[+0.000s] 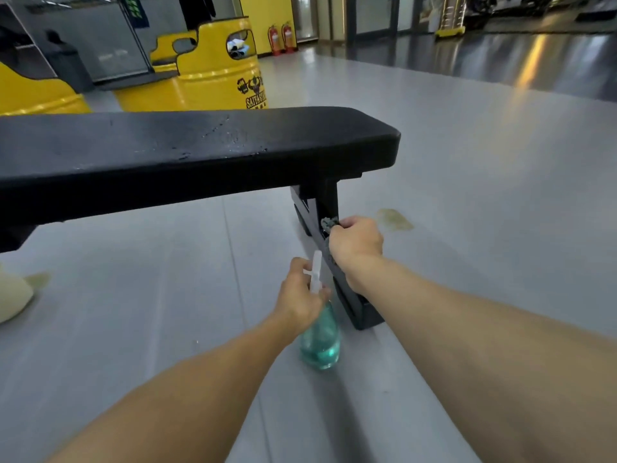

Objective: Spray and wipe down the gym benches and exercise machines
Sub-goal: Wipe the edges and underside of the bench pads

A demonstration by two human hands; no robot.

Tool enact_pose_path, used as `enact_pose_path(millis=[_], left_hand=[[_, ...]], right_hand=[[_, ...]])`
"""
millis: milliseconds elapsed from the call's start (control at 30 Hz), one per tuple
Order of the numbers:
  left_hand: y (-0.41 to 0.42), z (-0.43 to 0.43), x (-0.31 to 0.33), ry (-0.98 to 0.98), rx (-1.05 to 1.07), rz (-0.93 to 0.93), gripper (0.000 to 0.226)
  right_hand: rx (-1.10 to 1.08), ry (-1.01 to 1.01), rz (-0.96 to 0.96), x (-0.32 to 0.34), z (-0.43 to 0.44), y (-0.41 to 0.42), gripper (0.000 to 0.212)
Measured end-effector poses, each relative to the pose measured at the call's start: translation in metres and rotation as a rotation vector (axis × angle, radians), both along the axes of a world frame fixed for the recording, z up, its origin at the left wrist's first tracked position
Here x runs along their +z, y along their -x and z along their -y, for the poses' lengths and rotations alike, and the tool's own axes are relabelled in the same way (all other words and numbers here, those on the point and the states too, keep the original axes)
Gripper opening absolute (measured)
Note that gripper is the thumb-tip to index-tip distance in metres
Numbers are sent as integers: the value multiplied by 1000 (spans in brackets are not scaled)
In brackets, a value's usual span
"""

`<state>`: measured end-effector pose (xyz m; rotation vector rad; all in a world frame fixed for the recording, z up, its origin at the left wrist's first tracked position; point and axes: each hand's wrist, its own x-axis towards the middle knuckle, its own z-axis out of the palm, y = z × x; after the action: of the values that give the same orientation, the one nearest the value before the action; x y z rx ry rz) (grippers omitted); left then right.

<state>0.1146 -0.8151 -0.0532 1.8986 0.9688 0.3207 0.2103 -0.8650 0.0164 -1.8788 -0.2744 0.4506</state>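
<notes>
Grey floor (467, 195) held one black bench (200, 155): left hand (300, 295) gripped one spray bottle (320, 342), right hand (357, 238) pinched one cloth (329, 223) (bunched) against its leg (320, 198).

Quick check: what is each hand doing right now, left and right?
Left hand: closed around the neck of the spray bottle.
Right hand: gripping a grey cloth, pressed against the bench leg.

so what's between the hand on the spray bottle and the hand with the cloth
In the head view, the bench's black base bar runs between the left hand, gripping the spray bottle, and the right hand, holding a grey cloth.
</notes>
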Motion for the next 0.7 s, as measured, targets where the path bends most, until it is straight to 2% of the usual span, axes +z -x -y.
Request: enact_pose_path(millis=[200, 333, 433, 533, 600, 700], left_hand=[[1, 2, -8, -5, -53, -30, 53], [4, -1, 7, -25, -197, -157, 58], [3, -2, 34, -15, -272, -300, 53], [-4, -9, 74, -250, -336, -367, 39], [-14, -14, 111, -448, -374, -228, 26], [-33, -25, 173, -696, -354, 31, 28]], right_hand=[[-17, 15, 3, -5, 0, -4, 25], [-58, 3, 5, -7, -1, -5, 23], [-151, -65, 2, -4, -7, -12, 18], [-308, -200, 5, 5, -14, -20, 23], [-368, -254, 61, 15, -17, -24, 28], [-414, -379, 118, 33, -25, -27, 34]])
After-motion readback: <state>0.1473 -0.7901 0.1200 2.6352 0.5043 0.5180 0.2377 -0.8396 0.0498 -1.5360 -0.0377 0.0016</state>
